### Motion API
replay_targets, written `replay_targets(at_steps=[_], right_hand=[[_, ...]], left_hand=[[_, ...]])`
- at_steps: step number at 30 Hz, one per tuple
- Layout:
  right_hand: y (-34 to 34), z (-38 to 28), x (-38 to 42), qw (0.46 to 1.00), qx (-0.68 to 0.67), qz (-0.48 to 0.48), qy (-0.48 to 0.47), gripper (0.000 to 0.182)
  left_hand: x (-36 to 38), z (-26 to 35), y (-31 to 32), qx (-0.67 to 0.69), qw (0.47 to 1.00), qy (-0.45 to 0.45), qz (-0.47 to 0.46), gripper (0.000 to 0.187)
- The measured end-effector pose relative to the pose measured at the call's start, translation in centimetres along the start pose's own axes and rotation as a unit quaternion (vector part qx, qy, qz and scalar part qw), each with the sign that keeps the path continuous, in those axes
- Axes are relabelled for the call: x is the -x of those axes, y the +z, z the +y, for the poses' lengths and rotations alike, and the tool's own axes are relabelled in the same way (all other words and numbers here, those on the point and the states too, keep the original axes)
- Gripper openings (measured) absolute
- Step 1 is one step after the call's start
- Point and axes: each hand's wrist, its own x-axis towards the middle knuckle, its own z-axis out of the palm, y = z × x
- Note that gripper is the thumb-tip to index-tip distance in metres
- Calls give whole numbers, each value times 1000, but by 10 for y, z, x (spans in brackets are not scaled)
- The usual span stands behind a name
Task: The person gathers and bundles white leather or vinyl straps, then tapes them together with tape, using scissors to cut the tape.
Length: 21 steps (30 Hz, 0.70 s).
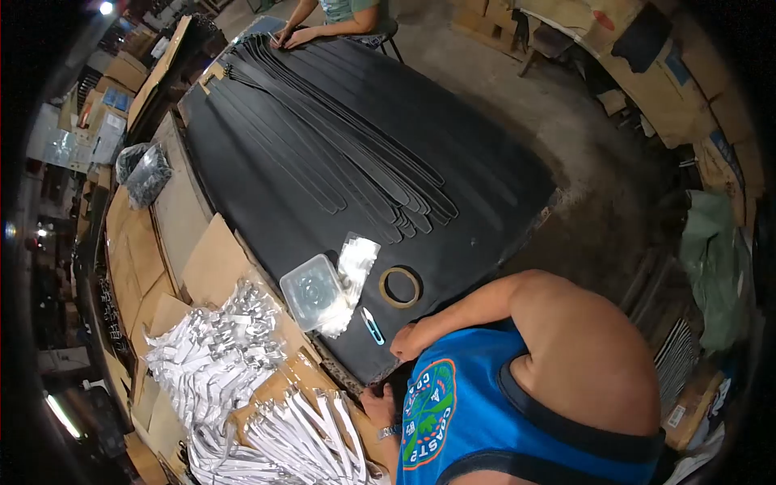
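Observation:
My left hand (378, 406), with a watch at the wrist, is at the near corner of the black-covered table (485, 202). Its fingers are bent in and partly hidden. Close by, my right hand (403, 343) rests at the table's edge with its fingers curled; whatever it may hold is out of sight. Blue-handled thread snips (373, 326) lie just past my right hand. Beyond them are a roll of brown tape (381, 288), a clear plastic box (312, 293) and a shiny strip of clear plastic packets (356, 263).
Long black straps (356, 149) fan along the table. At the far end a co-worker's hands (293, 37) touch their ends. White straps (222, 356) are heaped on cardboard to the left, with more white straps (311, 436) bundled nearer. A plastic bag (147, 174) sits farther back.

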Motion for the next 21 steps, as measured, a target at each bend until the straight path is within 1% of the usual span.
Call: replay_targets(at_steps=[1,4,6,7,8,11,12,13,14,15,17,18,19,20,21], right_hand=[[2,-1,-3,1000,-2,4,2,22],[14,-16,-19,1000,-12,24,15,22],[17,-36,-21,998,-16,34,40,22],[19,-50,-18,996,-25,72,49,23],[16,-63,-20,995,-33,85,29,23],[8,-101,-20,991,-62,117,-37,25],[6,-111,-20,989,-64,117,-58,27],[3,-117,-21,987,-68,120,-81,30],[-1,-123,-21,984,-73,126,-105,32],[-7,-129,-18,980,-91,119,-130,36],[-17,-139,-4,970,-127,103,-178,47],[-20,-142,2,963,-172,90,-188,52],[-23,-145,7,953,-216,78,-199,57],[-27,-148,13,940,-259,67,-210,62],[-32,-152,20,945,-255,58,-197,69]], left_hand=[[0,5,-5,11,1000,-15,-16,39],[-2,-23,13,14,1000,17,16,38],[-1,-15,9,0,1000,-30,-9,38],[1,-16,11,0,1000,-31,5,37],[1,-15,12,0,999,-33,19,37],[4,-20,8,22,1000,-4,7,39],[5,-26,15,127,991,-15,-30,41],[-1,-37,25,229,971,-22,-65,42],[-8,-35,10,261,958,-11,-117,42],[-16,-32,-7,291,941,-3,-170,46],[-10,23,-67,414,890,53,-184,61],[-11,39,-84,471,858,82,-190,69],[-13,41,-90,428,885,78,-169,78],[-14,41,-90,423,890,63,-158,77],[-18,43,-87,432,887,51,-152,77]])
